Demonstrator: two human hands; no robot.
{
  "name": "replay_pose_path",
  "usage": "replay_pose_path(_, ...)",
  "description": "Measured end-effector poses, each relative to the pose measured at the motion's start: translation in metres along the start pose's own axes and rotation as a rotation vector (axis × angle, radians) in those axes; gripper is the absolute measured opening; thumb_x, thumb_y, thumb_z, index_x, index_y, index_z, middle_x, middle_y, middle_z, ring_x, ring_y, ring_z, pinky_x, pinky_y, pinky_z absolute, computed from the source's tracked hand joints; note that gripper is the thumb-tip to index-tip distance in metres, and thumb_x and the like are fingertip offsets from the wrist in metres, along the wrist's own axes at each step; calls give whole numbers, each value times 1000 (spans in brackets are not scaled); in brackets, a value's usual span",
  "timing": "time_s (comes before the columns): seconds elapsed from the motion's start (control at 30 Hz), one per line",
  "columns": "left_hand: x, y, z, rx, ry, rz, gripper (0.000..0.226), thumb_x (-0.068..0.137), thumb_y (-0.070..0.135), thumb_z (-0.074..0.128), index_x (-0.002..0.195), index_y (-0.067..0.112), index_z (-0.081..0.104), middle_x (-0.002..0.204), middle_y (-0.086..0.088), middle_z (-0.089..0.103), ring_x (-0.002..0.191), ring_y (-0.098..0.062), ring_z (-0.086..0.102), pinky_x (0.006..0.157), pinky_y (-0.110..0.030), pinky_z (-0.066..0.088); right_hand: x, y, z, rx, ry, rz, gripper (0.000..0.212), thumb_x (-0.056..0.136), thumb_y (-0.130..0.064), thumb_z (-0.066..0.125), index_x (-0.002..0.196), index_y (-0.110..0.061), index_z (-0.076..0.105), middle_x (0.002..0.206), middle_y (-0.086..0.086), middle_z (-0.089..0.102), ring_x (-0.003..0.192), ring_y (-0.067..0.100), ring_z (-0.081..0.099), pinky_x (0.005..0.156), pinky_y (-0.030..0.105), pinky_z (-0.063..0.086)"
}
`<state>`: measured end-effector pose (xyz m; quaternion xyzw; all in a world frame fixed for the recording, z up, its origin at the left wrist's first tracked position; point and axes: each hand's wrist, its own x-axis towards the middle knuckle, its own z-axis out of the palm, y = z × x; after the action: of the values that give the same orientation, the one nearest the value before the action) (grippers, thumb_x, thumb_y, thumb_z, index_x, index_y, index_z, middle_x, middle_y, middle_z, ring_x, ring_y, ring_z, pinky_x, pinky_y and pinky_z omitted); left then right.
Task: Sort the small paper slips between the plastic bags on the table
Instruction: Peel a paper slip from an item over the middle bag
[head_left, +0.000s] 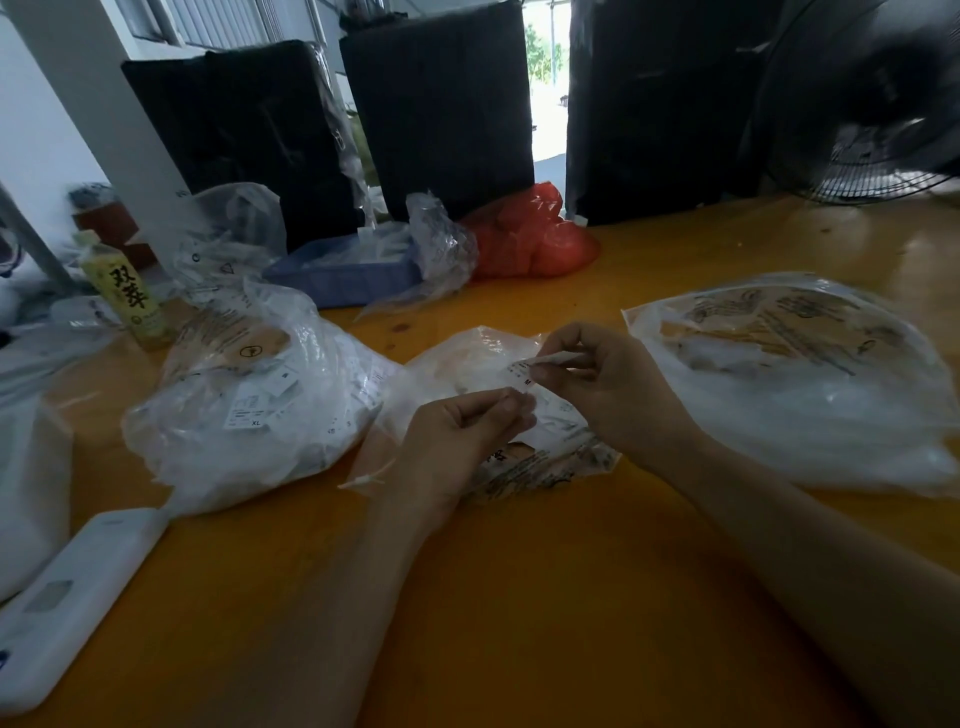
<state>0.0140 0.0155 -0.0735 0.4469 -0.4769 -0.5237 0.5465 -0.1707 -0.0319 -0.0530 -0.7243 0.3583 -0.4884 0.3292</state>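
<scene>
Both hands meet over the middle bag (545, 441) at table (571, 597) centre. The right hand (608, 384) pinches a slip (524, 375) marked M at its upper end; the left hand (462, 441) pinches its lower end. A full bag (244, 415) lies at 9 o'clock, a flatter bag (800, 384) at 3. At 11 stand a bottle (127, 293) and blue tray (353, 273); a red bag (530, 234) sits at 12.

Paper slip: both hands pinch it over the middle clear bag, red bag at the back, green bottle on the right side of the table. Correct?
One error: the green bottle stands on the left side of the table, not the right, as the head view shows. The rest holds: left hand and right hand pinch the paper slip over the middle clear bag, red bag behind.
</scene>
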Motion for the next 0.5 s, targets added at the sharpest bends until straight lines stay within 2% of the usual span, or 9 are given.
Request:
replay_pose_path(0.07,2,-1,-1,-8,6,-1,35,82,32,78,109,10,79,111,-10,81,108,-23,78,86,-21,61,0,0,-1,-87,-11,-13,8,93,-18,74,94,-21,67,90,-14,71,89,-1,67,74,15,52)
replay_pose_path(0.2,4,-3,-3,-27,24,-24,36,83,30,76,109,5,79,107,-14,81,103,-25,79,83,-21,61,0,2,-4,-123,-48,5,5,95,-18,71,95,-22,68,95,-12,72,91,0,68,79,18,55)
replay_pose_path(0.3,3,-3,-5,13,54,-20,33,82,35,77,108,16,77,101,-14,82,96,-26,80,79,-23,62,-1,5,-5,-138,-68,36,6,98,-26,67,100,-21,70,89,-8,71,79,0,66,70,16,50)
replay_pose_path(0.4,2,-2,-6,26,61,-31,32,80,36,79,108,21,77,98,-15,82,92,-29,81,76,-25,64,0,7,-6,-257,-81,31,15,98,-29,66,110,-21,72,91,-10,70,81,4,66,78,22,54)
replay_pose_path(0.5,0,-1,-7,78,93,-46,28,79,40,80,105,29,78,94,-12,82,85,-30,81,70,-26,64,-1,9,-4,-258,-132,41,19,97,-34,67,114,-26,71,95,-12,70,85,3,66,81,27,56)
